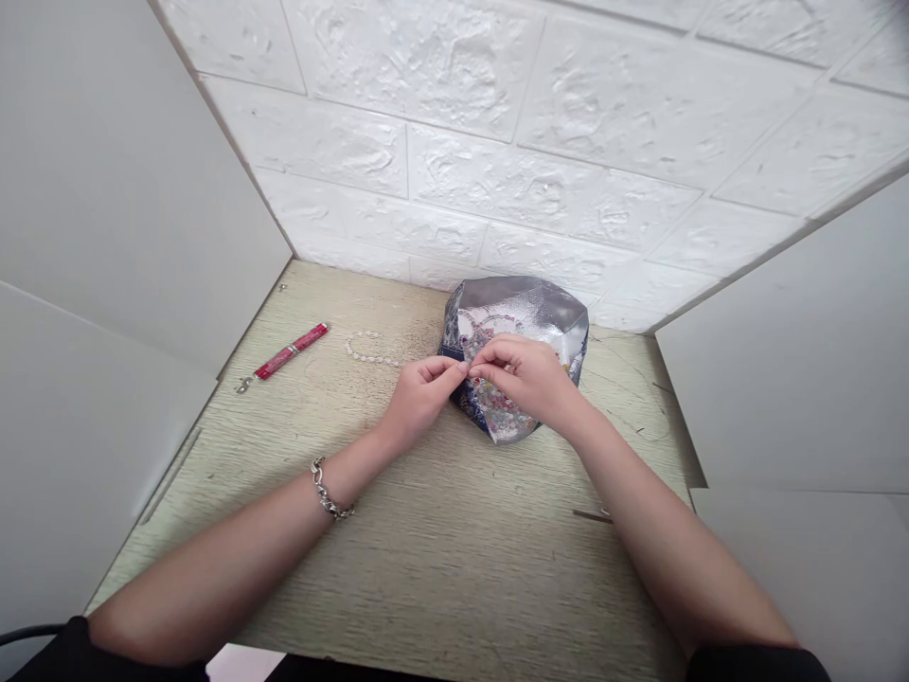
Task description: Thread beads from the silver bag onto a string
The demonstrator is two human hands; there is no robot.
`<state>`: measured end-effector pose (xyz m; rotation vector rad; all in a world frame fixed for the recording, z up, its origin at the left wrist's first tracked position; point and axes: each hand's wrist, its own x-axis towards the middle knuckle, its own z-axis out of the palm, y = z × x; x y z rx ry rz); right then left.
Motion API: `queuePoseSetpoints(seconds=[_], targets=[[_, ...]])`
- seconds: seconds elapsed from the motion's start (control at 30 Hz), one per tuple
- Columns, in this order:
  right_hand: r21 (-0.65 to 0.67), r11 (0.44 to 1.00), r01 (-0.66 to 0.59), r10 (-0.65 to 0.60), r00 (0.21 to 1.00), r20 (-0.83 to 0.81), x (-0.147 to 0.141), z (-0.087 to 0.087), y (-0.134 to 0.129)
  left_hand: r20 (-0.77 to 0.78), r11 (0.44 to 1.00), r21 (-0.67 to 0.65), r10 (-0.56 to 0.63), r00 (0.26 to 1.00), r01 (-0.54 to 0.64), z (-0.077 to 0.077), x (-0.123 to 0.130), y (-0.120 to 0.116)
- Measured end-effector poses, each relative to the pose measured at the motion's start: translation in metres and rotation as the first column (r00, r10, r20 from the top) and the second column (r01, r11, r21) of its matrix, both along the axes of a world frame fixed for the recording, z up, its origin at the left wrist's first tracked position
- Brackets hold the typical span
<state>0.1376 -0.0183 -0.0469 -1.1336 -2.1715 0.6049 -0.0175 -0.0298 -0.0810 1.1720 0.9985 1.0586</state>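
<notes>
My left hand point(424, 393) and my right hand point(529, 377) meet fingertip to fingertip over the near left side of a silvery bag point(546, 317) with dark blue sides. Each hand is closed in a pinch of thumb and forefinger. What they pinch is too small to make out. Many small coloured beads point(501, 403) lie in the bag, partly hidden by my right hand. A curved strand of pale beads point(373, 358) lies on the table, one end reaching the side of my left hand. Whether that hand grips it is hidden.
A red pen-shaped tool point(291, 351) with a metal end lies on the wooden table point(454, 559) at left. Thin thread point(639, 431) and a dark stick point(592, 515) lie at right. White brick wall behind; pale panels on both sides.
</notes>
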Motion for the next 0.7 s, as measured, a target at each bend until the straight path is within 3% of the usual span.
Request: queuePoseSetpoints(seconds=[0.2,0.43,0.57,0.7], targets=[[-0.035,0.998,-0.050,0.053,0.995,0.082,0.004,0.013,-0.002,0.105,0.996,-0.051,-0.073,0.992,0.079,-0.002,0.000,-0.001],[-0.079,0.994,0.076,-0.074,0.997,0.030,0.015,0.024,-0.001,0.391,0.937,-0.144,-0.241,0.888,0.317,-0.004,-0.003,0.001],[-0.102,0.992,0.072,-0.067,0.996,0.053,0.017,0.019,0.003,0.407,0.908,-0.156,-0.300,0.863,0.389,-0.003,-0.004,0.001],[-0.028,0.995,0.100,-0.094,0.982,0.165,0.021,0.004,0.011,0.443,0.902,-0.199,-0.265,0.856,0.383,-0.002,-0.003,0.002]])
